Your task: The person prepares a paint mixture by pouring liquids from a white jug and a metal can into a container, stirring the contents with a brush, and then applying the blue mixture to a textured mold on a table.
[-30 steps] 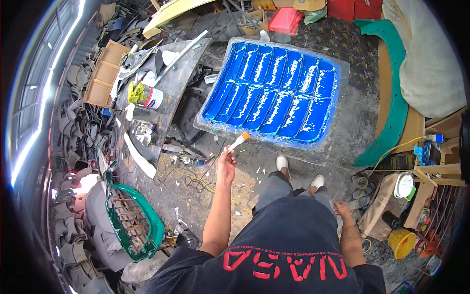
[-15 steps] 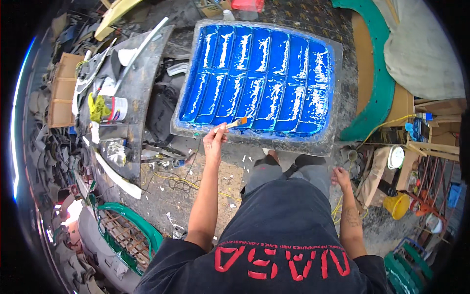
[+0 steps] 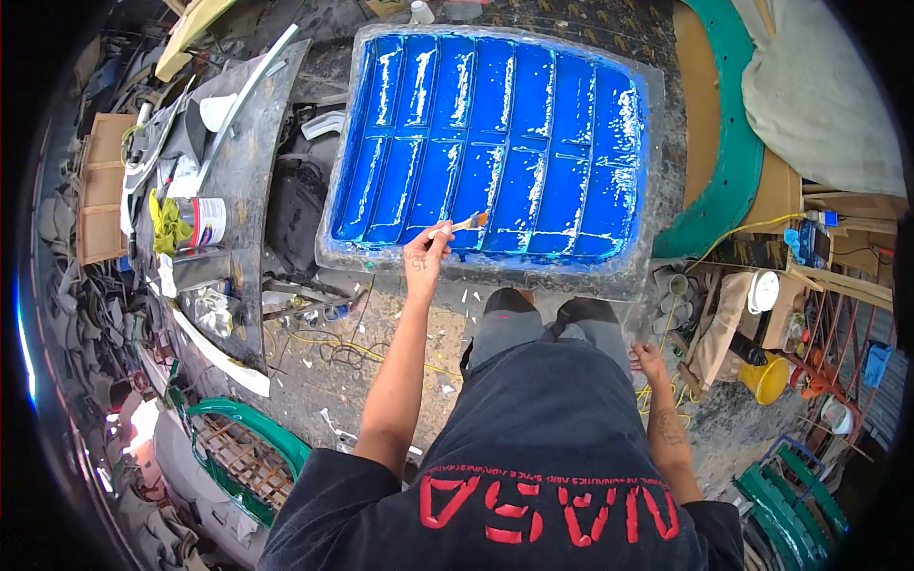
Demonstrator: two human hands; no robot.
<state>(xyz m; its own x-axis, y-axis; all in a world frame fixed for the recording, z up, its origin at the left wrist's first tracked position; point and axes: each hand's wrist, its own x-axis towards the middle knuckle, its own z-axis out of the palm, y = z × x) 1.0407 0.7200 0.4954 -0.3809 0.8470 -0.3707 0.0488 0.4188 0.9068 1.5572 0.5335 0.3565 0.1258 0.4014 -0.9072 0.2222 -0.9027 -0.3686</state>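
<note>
My left hand (image 3: 428, 252) is closed around the pale handle of a paintbrush (image 3: 470, 223). The orange-brown bristles point right, over the near edge of a glossy blue ribbed mould (image 3: 481, 181); I cannot tell whether they touch it. The mould is shallow, divided by ridges into several long compartments, and its wet-looking surface throws white glints. A dull, translucent grey rim (image 3: 400, 259) surrounds the blue. Low at my right side hangs my right hand (image 3: 648, 362), holding nothing, its fingers loosely bent and slightly apart.
Left of the mould stands a dark board (image 3: 243, 124) carrying a white tin (image 3: 209, 221), a yellow-green cloth (image 3: 169, 224) and scraps. A curved green part (image 3: 738, 171) lies right. Yellow cable (image 3: 681, 385) and a yellow bucket (image 3: 764, 379) are on the floor.
The view has shifted, so the mould appears farther left and higher. My left hand has moved the paintbrush slightly right and farther in over the mould. My right hand still hangs low.
</note>
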